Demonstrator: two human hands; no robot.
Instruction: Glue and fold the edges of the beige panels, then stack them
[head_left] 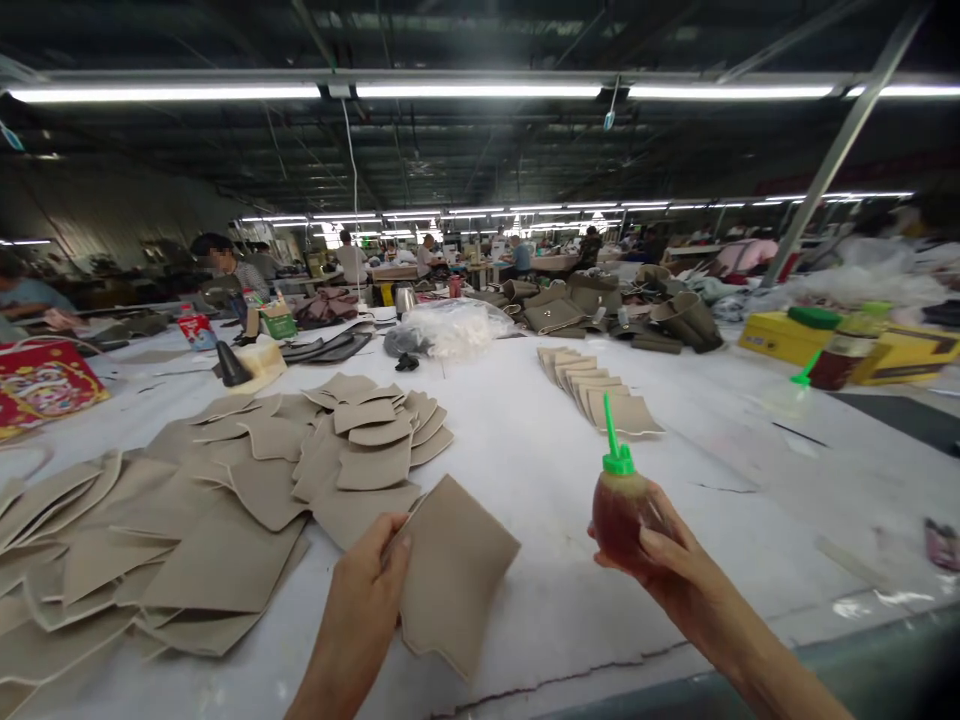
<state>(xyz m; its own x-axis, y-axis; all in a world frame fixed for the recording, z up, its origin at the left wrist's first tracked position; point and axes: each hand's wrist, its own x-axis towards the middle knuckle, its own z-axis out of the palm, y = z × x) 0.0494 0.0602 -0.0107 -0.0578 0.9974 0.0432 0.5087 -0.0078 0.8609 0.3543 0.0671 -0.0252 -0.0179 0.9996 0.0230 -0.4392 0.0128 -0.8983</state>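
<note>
My left hand (371, 585) grips a flat beige leather-like piece (454, 575) by its left edge, holding it just above the white table (525, 440). A small squeeze bottle (619, 505) of reddish-brown liquid with a green nozzle pointing up sits in my right hand (664, 560), to the right of the piece. A spread-out heap of similar beige cut pieces (247, 500) lies to the left of my left hand. A neat overlapping row of beige pieces (600, 395) sits further back on the right.
A second green-capped bottle (836, 355) and a yellow box (780, 335) stand at the far right. A clear plastic bag (454, 328), a red box (45, 380) and piled brown bag parts (660, 315) lie further back. Other people work at distant tables.
</note>
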